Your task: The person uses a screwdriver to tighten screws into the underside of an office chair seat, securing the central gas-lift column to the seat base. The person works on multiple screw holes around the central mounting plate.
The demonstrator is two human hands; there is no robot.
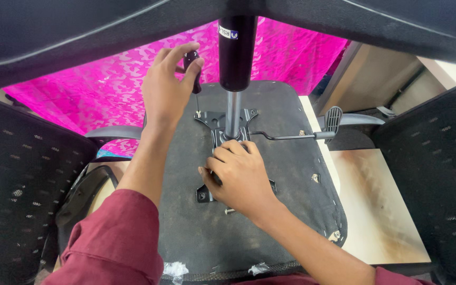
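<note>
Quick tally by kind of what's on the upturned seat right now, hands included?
Hands: 2, left hand and right hand
Black-handled screwdriver: 1
Black metal seat plate: 1
Black gas-lift cylinder: 1
Grey-tipped adjustment lever: 1
Loose screw: 1
Total: 7

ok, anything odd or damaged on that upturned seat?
Yes. The grey fabric underside is frayed and torn along its near edge, white stuffing showing. A loose screw lies beside the black metal plate.

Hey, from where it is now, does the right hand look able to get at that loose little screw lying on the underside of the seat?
Probably yes. The right hand rests on the black metal mounting plate, and the small loose screw lies on the dark seat underside just below its wrist, with nothing between them.
</note>
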